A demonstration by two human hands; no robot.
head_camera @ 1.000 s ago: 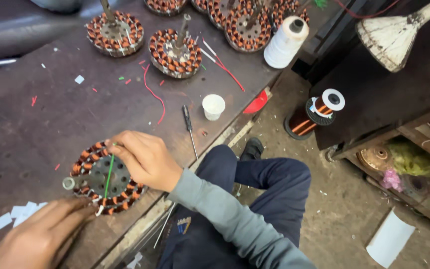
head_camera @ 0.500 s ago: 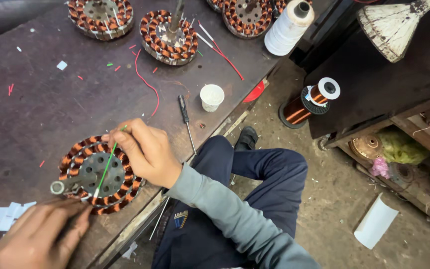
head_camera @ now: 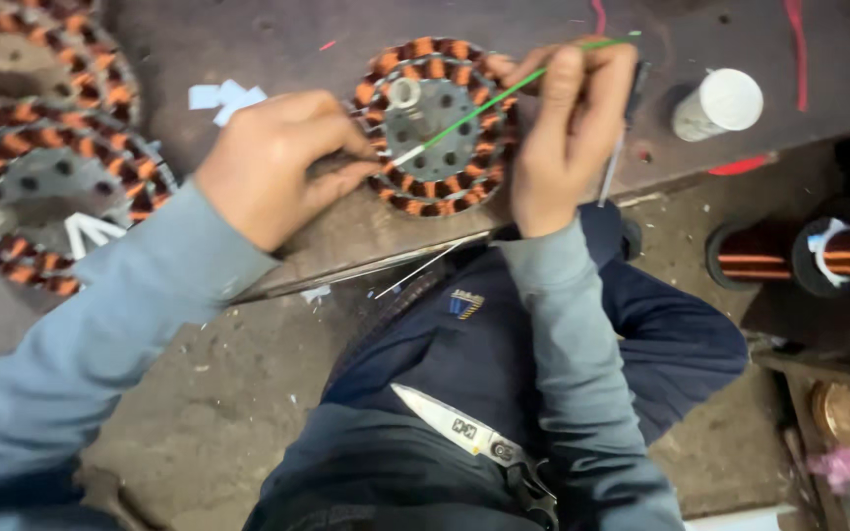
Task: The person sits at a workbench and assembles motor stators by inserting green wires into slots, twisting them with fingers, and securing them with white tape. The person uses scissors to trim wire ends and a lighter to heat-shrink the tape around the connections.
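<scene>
A round stator with orange-brown copper coils around its rim is lying flat on the dark tabletop, close to the near edge; it is sitting at about twelve o'clock in the head view. The left hand is coming in from nine o'clock, its fingers pressed together and pinching at the stator's coils on the left rim; what exactly lies between the fingertips is too small to tell. The right hand is resting at three o'clock of the stator, fingers curled and pinching a thin green rod; the rod is slanting from the upper right down across the stator's grey hub to a pale tip near the left hand.

A white cup is standing on the tabletop at about two o'clock, near the right hand; a slim screwdriver is lying just beside that hand. More wound stators are lying at ten o'clock; white paper scraps are lying between them and the worked stator. A spool of copper wire is sitting off the tabletop at three o'clock; closed scissors are resting on the person's lap at six o'clock.
</scene>
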